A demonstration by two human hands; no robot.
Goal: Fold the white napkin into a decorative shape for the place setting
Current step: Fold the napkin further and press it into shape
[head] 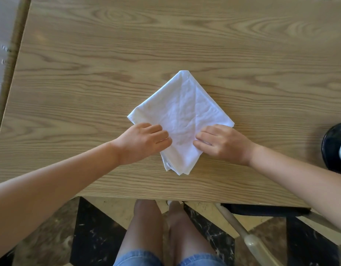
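Both hands flat on napkin (182,116), fingers curled, pressing not gripping: left hand (144,143) on near-left edge, right hand (223,144) on near-right. Napkin mid-table (89,83), diamond, long axis near-far, layered tip nearest you. Your hands equally close; fold probably along that axis.

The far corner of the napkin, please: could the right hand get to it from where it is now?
Probably yes. The right hand rests on the white napkin, whose far corner lies flat on the table with nothing between.
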